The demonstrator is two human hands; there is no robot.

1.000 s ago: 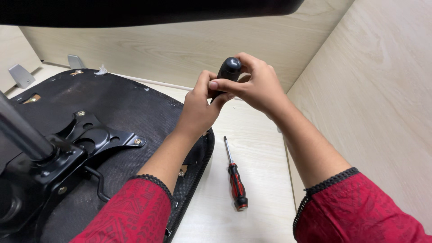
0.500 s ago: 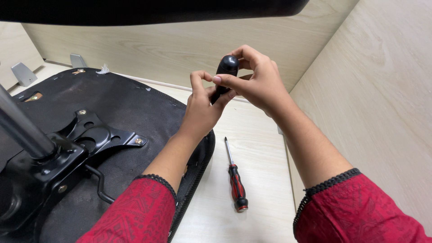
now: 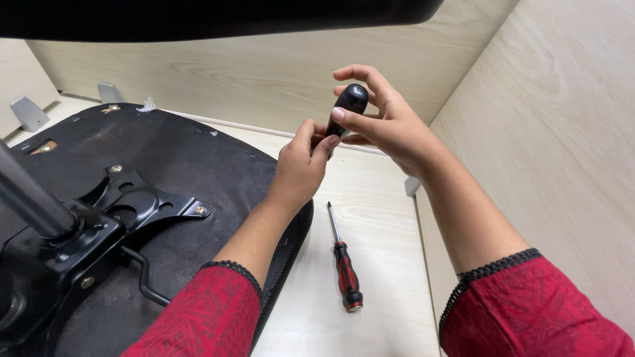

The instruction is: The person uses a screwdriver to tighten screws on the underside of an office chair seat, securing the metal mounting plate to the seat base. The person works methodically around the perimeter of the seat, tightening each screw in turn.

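The right hand (image 3: 387,129) is raised above the desk with its fingers curled loosely around a rounded black plastic handle (image 3: 346,107), thumb pressed against the side and the fingertips arched over the top, so the handle stands nearly upright in its grasp. Just below, the left hand (image 3: 301,165) comes up to meet it, thumb and forefinger pinched on the lower end of that same handle; what sits at that end is hidden by the fingers. Both arms wear red patterned sleeves with black trim. Under the hands, lying flat on the pale wooden desk surface (image 3: 377,198), is a red and black screwdriver with a slim metal shaft (image 3: 344,261), its tip pointing away from the person, well apart from either hand. To the left of it rests an upturned black fabric chair seat (image 3: 218,165), with a black metal mounting plate (image 3: 142,201) bolted on its underside and a grey metal column (image 3: 30,198) rising from it
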